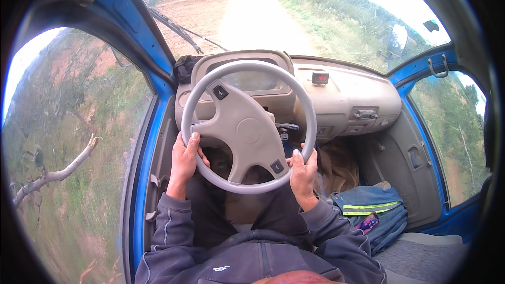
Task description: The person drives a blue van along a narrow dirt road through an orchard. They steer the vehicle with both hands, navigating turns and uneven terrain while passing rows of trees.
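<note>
A grey steering wheel (246, 189) stands in front of me, its broad beige hub tilted toward the lower right. My left hand (183, 159) is closed round the lower left of its rim, the thumb lying up along it. On the lower right, my right hand (304, 173) grips the rim the same way, thumb upward. Parts of the fingers of both hands are hidden behind the rim. Behind the wheel, keys (284, 135) hang by the steering column, near a dark stalk.
A beige dashboard (342, 97) carries a small red-lit display (320, 78). On the passenger side lies a blue garment (376, 205) with a yellow reflective stripe, a phone-like object (367, 223) on it. A pale dirt road (263, 21) runs ahead; a broken branch (58, 175) shows outside at left.
</note>
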A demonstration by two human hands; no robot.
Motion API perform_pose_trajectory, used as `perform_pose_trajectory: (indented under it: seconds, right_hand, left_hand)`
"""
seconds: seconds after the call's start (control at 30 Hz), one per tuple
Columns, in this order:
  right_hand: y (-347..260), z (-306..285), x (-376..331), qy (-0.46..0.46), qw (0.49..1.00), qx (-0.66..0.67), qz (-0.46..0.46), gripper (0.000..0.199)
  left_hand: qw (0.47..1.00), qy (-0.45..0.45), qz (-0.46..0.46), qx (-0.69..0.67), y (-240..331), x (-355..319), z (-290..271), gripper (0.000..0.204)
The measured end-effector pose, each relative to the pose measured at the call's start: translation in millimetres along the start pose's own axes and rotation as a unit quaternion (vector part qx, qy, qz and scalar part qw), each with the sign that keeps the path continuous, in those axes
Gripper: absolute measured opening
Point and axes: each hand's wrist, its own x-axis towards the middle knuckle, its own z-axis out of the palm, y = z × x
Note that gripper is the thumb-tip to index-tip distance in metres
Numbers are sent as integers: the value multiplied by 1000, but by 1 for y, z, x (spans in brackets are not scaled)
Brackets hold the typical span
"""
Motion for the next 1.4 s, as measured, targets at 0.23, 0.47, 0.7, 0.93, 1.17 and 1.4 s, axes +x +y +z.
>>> perform_pose_trajectory:
  seconds: [0.23,0.47,0.7,0.93,1.17,1.4]
  right_hand:
    - [12,3,-13,26,999,29,-13,40]
    - [3,-8,6,42,989,-118,-73,38]
    - [44,9,-76,44,989,-98,99,44]
    - [18,35,-57,83,989,-15,121,56]
    - [-26,-4,40,-26,990,-139,27,50]
    - [-127,37,222,-310,862,-381,-125,43]
  left_hand:
    - [1000,5,-10,-9,2,4,3,31]
    - [991,70,14,-113,-44,-35,24,32]
    - [972,148,15,-180,-81,-92,78,25]
    - [955,89,-46,-279,-90,-102,82,38]
    - [948,188,258,2,-23,-7,9,65]
    - [939,-76,217,254,111,106,27,53]
